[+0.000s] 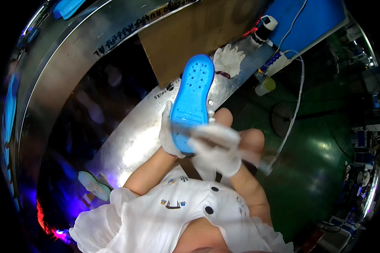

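Note:
A bright blue shoe sole (193,99) stands out in front of me, its toe end pointing away and dotted with several small dark holes. My left hand (168,137), in a white glove, is closed around the sole's left edge near the heel, with some fingertips showing at the right edge. My right hand (219,152), also white-gloved, is over the right side of the heel end. Motion smears its fingers, and I cannot make out whether they hold anything. Under the sole lies a shiny metal work surface (133,133).
An empty white glove (229,61) lies beyond the sole, beside a brown cardboard sheet (177,40). A pale green sole (93,185) is at the lower left. White cable (300,90) hangs at the right, near a yellowish container (265,86). A curved metal rim (65,55) bounds the left.

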A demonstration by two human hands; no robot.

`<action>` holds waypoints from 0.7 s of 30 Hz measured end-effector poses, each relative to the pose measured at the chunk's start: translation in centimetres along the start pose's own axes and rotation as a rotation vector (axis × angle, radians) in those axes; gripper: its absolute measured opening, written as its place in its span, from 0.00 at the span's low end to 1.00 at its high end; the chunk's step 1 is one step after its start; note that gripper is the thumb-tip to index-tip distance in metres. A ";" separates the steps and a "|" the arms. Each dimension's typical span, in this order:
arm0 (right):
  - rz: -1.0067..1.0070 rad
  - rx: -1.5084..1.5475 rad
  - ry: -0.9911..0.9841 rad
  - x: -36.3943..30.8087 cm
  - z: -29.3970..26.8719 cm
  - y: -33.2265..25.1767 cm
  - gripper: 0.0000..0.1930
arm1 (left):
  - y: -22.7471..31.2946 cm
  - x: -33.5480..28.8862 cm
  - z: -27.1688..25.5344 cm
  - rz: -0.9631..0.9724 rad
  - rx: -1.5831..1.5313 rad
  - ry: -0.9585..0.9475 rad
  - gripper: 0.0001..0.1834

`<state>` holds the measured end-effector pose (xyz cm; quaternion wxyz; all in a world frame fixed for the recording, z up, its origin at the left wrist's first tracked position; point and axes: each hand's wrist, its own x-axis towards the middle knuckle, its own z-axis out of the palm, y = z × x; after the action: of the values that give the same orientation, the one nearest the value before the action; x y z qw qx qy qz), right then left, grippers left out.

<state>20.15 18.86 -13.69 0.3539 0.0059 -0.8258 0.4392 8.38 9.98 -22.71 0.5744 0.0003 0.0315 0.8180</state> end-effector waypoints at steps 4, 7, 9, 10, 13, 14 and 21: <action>-0.006 -0.208 -0.013 -0.1 -0.3 -0.3 0.12 | 0.3 -0.1 2.0 0.021 -0.078 -0.038 0.48; -0.098 -0.139 -0.139 -0.5 0.7 -2.8 0.11 | 1.1 0.5 1.2 -0.040 0.014 -0.106 0.49; -0.225 -0.367 -0.081 0.7 -0.8 -0.5 0.11 | 1.4 0.6 1.0 -0.008 0.050 -0.070 0.49; 0.057 -0.170 0.155 0.9 -0.5 0.3 0.12 | 1.6 0.9 0.7 0.008 0.011 -0.086 0.49; -0.113 -0.231 -0.035 -0.6 0.4 -2.1 0.12 | 2.2 1.1 1.9 -0.034 -0.039 -0.188 0.50; -0.111 -0.271 -0.092 -1.3 0.8 -2.6 0.13 | 2.6 1.5 2.4 -0.040 -0.039 -0.190 0.50; -0.122 -0.243 -0.060 -0.3 -0.4 -1.2 0.12 | 4.5 1.7 4.0 -0.069 0.127 -0.104 0.49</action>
<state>21.01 18.34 -12.91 0.3532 0.0265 -0.8812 0.3130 3.71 10.28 -18.55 0.6021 0.0781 0.0532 0.7928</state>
